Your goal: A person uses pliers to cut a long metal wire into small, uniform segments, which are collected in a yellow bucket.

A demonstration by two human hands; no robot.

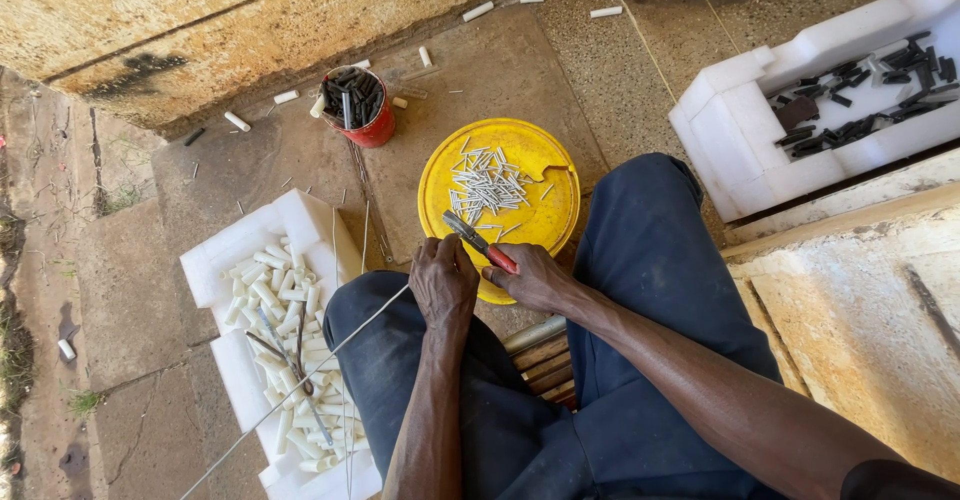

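Observation:
My left hand (444, 280) is closed around a long thin wire (300, 390) that runs down and left across my knee. My right hand (535, 278) grips red-handled pliers (478, 241), whose jaws meet the wire's end just past my left fingers. Both hands hover over the near edge of a yellow lid (455, 165) on the ground. A heap of short cut wire pieces (488, 185) lies in the lid.
A white foam tray (300, 225) of white tubes lies at my left, with loose wires and a tool on it. A red can (378, 130) of dark pieces stands beyond. Another foam tray (740, 120) with black pieces sits at the right. Loose tubes dot the floor by the wall.

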